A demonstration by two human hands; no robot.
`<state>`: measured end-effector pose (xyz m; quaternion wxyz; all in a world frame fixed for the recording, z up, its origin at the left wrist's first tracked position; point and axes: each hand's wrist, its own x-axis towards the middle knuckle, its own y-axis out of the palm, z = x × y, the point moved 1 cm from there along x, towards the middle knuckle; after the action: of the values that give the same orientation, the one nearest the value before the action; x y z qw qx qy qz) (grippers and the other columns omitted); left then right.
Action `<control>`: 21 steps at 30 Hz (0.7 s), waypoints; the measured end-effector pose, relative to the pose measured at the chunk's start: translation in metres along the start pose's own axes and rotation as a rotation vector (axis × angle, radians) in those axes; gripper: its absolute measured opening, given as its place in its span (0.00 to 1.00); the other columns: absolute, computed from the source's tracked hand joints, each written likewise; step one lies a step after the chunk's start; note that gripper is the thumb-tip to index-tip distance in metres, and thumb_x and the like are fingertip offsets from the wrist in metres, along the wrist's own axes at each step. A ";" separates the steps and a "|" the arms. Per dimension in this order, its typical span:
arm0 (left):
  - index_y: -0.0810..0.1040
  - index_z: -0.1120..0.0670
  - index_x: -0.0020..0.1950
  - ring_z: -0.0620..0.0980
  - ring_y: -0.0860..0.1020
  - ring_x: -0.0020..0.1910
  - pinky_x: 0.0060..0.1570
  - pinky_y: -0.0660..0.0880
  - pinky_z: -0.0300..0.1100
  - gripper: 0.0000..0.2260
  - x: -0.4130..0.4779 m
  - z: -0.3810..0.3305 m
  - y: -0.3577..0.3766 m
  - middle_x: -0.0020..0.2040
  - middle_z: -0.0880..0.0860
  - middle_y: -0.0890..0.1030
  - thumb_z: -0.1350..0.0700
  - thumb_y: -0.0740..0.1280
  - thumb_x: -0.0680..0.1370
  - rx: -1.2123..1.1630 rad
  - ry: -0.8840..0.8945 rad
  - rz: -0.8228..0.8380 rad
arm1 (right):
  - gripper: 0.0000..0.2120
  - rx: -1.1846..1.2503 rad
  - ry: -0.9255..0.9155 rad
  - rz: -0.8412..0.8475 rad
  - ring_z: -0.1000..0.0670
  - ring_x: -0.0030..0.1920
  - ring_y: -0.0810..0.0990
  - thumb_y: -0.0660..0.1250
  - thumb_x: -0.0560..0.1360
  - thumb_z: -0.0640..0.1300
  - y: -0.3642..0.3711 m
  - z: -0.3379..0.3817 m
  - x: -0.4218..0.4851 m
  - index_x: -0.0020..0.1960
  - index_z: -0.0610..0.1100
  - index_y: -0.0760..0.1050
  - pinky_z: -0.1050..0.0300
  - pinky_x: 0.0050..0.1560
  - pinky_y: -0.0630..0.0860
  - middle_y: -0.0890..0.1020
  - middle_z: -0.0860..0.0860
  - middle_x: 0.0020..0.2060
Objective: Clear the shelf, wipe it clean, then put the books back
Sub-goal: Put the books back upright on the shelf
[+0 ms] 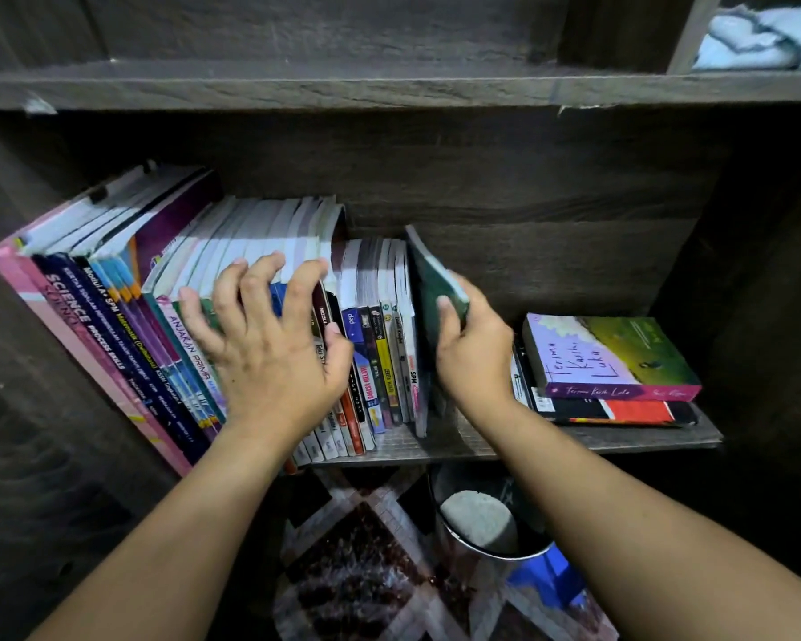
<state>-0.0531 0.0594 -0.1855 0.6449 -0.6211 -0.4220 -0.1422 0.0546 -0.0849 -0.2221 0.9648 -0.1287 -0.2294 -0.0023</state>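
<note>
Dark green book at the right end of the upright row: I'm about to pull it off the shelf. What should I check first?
1. Right hand grips the dark green book, thumb on its cover: ok.
2. Left hand spread across the row of upright books to brace it: ok.
3. Gap between that book and the flat stack of books on the right: ok.
4. Pale blue cloth ready on the compartment above: ok.
5. Dark wooden shelf cleared for wiping: not ok, books are on it.
6. Spot to set books down: cannot tell.
</note>
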 end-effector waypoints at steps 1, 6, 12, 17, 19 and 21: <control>0.68 0.49 0.67 0.60 0.60 0.70 0.70 0.37 0.59 0.25 0.000 0.000 0.000 0.66 0.58 0.68 0.47 0.58 0.69 -0.002 -0.001 0.000 | 0.17 0.034 -0.014 0.078 0.49 0.46 0.80 0.62 0.81 0.44 0.003 -0.001 -0.003 0.69 0.49 0.73 0.65 0.45 0.72 0.83 0.46 0.50; 0.67 0.49 0.67 0.60 0.60 0.70 0.70 0.40 0.63 0.25 0.000 0.000 0.001 0.66 0.58 0.67 0.47 0.58 0.69 -0.006 -0.001 0.001 | 0.32 -0.106 -0.092 0.582 0.54 0.72 0.65 0.50 0.79 0.66 0.002 -0.033 -0.025 0.79 0.56 0.47 0.53 0.73 0.62 0.65 0.52 0.75; 0.67 0.49 0.66 0.60 0.60 0.70 0.69 0.39 0.60 0.25 0.000 0.001 0.004 0.66 0.58 0.68 0.47 0.59 0.69 -0.004 0.004 -0.021 | 0.33 -0.279 0.024 0.698 0.44 0.65 0.75 0.57 0.82 0.53 -0.002 -0.044 -0.024 0.76 0.65 0.38 0.53 0.63 0.69 0.75 0.44 0.67; 0.67 0.49 0.67 0.60 0.60 0.70 0.70 0.38 0.60 0.25 0.000 0.002 0.004 0.66 0.58 0.67 0.47 0.58 0.69 0.010 0.004 -0.018 | 0.34 -0.279 0.050 0.635 0.45 0.54 0.81 0.60 0.80 0.54 0.005 -0.046 -0.019 0.76 0.67 0.41 0.53 0.55 0.74 0.79 0.45 0.62; 0.66 0.49 0.67 0.60 0.59 0.70 0.69 0.38 0.62 0.26 0.000 0.002 0.005 0.67 0.58 0.66 0.47 0.58 0.69 0.026 0.012 0.005 | 0.35 -0.287 0.052 0.665 0.46 0.58 0.79 0.60 0.80 0.55 0.003 -0.046 -0.017 0.76 0.67 0.40 0.53 0.60 0.71 0.76 0.45 0.67; 0.64 0.48 0.67 0.60 0.58 0.70 0.69 0.38 0.62 0.26 0.000 0.003 0.005 0.67 0.58 0.65 0.47 0.57 0.69 0.046 0.010 0.029 | 0.34 -0.324 0.037 0.721 0.44 0.66 0.74 0.59 0.79 0.58 -0.003 -0.044 -0.014 0.76 0.66 0.40 0.48 0.67 0.68 0.71 0.46 0.71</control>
<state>-0.0508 0.0631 -0.1892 0.6631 -0.6115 -0.4127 -0.1264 0.0617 -0.0999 -0.2651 0.8750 -0.3514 -0.1487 0.2980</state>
